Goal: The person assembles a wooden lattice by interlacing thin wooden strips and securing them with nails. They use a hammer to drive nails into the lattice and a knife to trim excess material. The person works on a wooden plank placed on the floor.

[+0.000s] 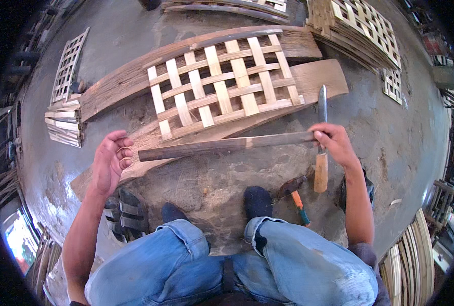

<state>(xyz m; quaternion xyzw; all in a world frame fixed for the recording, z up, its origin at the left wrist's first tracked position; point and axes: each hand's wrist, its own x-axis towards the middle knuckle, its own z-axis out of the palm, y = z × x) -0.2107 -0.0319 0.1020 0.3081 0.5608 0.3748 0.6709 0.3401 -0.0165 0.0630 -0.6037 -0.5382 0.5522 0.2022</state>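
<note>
My right hand [334,143] pinches the right end of a long dark-brown flat strip of bamboo or wood [227,145], which reaches across in front of me. A knife [321,173] with a pale wooden handle and a long blade crosses under that hand; I cannot tell whether it is gripped too or lies beneath. My left hand [112,160] is just beyond the strip's left end, apart from it, fingers loosely curled and spaced with nothing between them. Ahead, a woven lattice panel of pale slats [219,84] rests on two wooden planks [318,79].
A hammer [295,199] with an orange and green handle lies on the floor near my right foot. Stacked lattice panels [364,30] are at the far right, a bundle of slats [63,122] at the left. Sandals [127,211] sit beside my left foot; long strips [410,260] lie lower right.
</note>
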